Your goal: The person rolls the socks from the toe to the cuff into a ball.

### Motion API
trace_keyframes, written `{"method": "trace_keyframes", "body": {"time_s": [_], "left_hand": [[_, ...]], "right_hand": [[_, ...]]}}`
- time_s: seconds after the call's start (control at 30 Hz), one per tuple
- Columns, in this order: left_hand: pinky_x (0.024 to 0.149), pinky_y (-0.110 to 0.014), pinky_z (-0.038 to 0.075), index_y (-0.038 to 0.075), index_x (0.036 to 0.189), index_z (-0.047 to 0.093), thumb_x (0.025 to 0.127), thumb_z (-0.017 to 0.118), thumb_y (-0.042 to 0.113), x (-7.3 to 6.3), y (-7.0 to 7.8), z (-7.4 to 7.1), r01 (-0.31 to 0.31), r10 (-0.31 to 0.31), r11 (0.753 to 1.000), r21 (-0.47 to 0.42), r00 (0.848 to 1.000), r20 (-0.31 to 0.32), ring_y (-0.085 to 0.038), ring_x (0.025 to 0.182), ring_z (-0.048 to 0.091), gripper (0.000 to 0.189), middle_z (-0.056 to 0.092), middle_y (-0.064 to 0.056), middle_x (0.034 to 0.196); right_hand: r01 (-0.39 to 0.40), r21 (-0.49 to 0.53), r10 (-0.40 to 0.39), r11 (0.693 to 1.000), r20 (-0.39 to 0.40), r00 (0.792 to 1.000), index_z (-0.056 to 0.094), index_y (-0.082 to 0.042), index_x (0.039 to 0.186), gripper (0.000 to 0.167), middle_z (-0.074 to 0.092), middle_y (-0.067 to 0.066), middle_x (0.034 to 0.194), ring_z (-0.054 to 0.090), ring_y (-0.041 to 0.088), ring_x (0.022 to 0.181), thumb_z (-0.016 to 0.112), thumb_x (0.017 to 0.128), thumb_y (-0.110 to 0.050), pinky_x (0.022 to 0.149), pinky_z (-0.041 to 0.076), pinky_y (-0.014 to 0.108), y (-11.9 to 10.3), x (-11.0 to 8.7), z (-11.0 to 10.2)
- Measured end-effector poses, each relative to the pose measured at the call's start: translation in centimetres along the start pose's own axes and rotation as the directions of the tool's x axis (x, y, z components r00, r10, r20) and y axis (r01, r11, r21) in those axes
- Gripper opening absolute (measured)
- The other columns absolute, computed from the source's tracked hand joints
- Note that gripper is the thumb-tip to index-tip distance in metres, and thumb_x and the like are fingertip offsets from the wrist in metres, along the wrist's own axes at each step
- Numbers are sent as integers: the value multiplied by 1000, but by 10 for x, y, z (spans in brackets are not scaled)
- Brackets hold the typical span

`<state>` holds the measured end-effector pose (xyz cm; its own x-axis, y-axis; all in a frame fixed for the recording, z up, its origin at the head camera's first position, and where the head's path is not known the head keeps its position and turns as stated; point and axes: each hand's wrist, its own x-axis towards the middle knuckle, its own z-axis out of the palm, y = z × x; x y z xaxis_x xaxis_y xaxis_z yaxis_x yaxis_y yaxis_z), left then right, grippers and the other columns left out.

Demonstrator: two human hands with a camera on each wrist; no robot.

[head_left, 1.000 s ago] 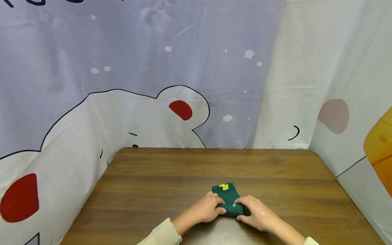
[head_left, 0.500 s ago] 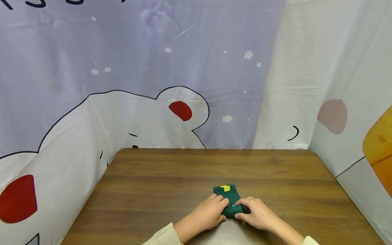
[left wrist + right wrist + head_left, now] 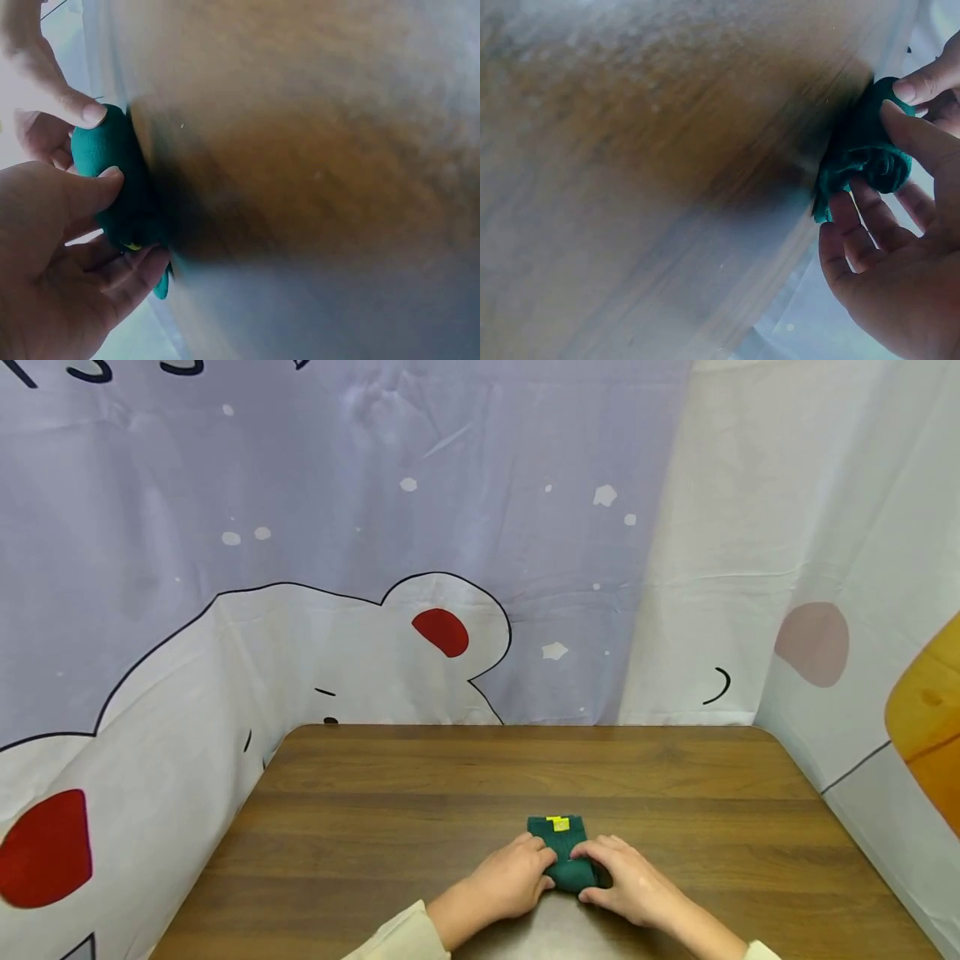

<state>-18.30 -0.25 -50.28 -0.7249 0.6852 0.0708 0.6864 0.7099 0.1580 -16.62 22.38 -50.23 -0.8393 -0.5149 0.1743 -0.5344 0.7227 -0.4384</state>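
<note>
Toward five o'clock in the head view, the part-rolled green cloth (image 3: 566, 844) is pinched by the left hand (image 3: 512, 877) at its eight and, as far as blur shows, the right hand (image 3: 633, 878) at four, needing even pressure.

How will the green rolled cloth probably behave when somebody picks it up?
The green rolled cloth is probably floppy, since it bends into a spiral. Its unrolled end, with the yellow label, would likely hang down.

- The yellow label (image 3: 560, 823) on the green cloth (image 3: 573, 876) was too small for me to read.
- Black strokes (image 3: 92, 374) high on the backdrop (image 3: 517, 435), cut off, I couldn't read.
</note>
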Motion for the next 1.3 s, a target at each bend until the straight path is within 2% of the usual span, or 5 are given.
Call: {"method": "trace_keyframes", "body": {"time_s": [0.2,0.43,0.63,0.77,1.3], "left_hand": [[86,-22,51,11,113,72,98,68,26,1,-2,-1,0,0,999,-52,1000,11,-8,97,54,23,62,3,101],[87,-20,49,11,118,71,101,64,30,2,-5,0,0,2,995,-99,1000,19,-6,94,52,27,58,5,102],[90,-23,51,16,115,60,92,76,25,0,-8,1,14,-12,988,-156,1000,8,-6,101,58,29,61,4,105],[87,-23,51,17,112,59,87,82,20,-1,-8,2,-16,13,993,-114,999,-33,-7,98,60,34,60,4,103],[70,-27,55,18,105,65,88,74,19,3,-8,0,31,-33,996,-86,999,-24,-11,94,65,19,67,2,99]], "right_hand": [[12,-29,-11,1000,33,999,64,-20,118,50,59,-10,111,57,9,102,90,76,-24,86,54,37,-1,1,1],[5,-11,-5,1000,9,1000,67,-22,109,34,60,-11,103,56,4,91,85,81,-21,80,54,34,2,0,4],[12,38,-13,999,8,1000,70,-23,106,26,62,-12,101,58,4,91,83,84,-24,79,55,34,7,3,4],[18,74,-18,997,-5,1000,72,-21,105,24,64,-12,101,60,7,92,83,84,-26,80,54,34,10,5,4],[23,22,-24,1000,63,998,66,-17,121,46,62,-7,111,57,8,96,86,81,-23,81,53,35,9,4,1]]}}
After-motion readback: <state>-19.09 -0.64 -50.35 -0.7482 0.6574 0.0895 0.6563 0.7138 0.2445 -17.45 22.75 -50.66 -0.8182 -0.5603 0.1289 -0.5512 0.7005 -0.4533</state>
